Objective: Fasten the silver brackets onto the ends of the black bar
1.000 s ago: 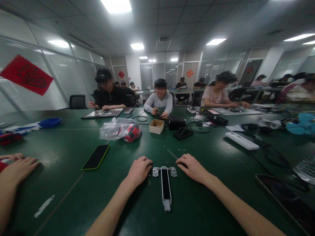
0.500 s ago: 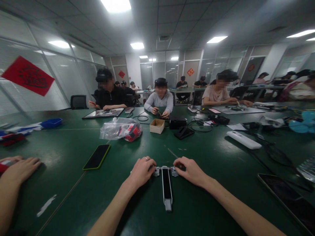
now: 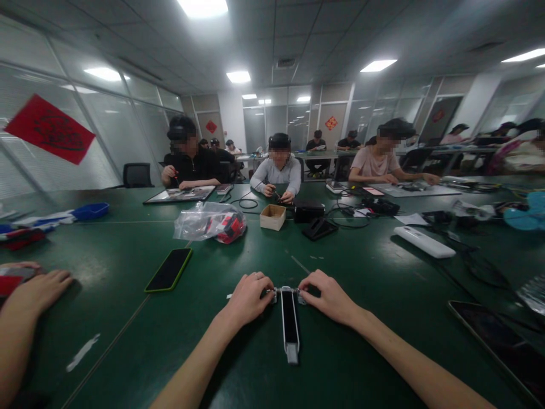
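Observation:
On the green table in front of me lies a long, narrow device with a white frame, a black face and a pale grey tip at its near end. Small metallic fittings stick out on both sides of its far end. My left hand is closed, thumb and fingers pinching the left fitting. On the other side my right hand pinches the right fitting between thumb and fingers. The fingers hide much of both fittings. A pale sliver shows beyond my left hand.
A green-edged phone lies to the left, near another person's hand. Ahead are a plastic bag with red parts, a small open box and a black stand. A white device and a dark tablet lie right.
My fingers have shifted slightly on the fittings, and the right hand has moved a little closer to the device. Both fittings are now more covered. The device stays in nearly the same place.

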Available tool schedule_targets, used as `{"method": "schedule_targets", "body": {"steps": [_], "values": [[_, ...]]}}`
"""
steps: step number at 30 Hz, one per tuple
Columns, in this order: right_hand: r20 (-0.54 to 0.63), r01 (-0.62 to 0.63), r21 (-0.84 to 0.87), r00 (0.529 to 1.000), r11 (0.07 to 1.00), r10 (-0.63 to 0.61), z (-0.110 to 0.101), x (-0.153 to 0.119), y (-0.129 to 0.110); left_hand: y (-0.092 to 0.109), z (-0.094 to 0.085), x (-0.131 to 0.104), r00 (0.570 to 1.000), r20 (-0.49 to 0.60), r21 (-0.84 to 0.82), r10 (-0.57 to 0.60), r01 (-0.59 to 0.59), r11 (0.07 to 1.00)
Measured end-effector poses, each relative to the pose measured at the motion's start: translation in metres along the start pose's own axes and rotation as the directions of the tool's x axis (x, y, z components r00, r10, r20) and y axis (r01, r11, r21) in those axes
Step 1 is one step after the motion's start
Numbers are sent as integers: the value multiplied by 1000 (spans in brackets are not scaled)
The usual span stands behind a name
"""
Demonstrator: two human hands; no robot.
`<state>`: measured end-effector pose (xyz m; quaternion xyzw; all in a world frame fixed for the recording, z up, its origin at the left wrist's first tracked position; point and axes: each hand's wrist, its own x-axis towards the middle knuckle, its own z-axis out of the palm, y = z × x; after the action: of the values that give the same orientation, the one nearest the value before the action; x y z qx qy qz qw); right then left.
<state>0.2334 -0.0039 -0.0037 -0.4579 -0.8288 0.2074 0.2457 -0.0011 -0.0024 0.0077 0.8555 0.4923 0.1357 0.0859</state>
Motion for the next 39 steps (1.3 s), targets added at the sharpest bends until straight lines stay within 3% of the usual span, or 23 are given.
{"method": "schedule_targets", "body": {"steps": [27, 39], "values": [[24, 6, -12, 1000, 1000, -6, -1, 1, -3, -3, 7, 1, 1000, -11, -2, 3, -3, 1000], [42, -3, -14, 999, 1000, 4, -1, 1, -2, 0, 2, 0, 1000, 13, -5, -5, 5, 1000]]}}
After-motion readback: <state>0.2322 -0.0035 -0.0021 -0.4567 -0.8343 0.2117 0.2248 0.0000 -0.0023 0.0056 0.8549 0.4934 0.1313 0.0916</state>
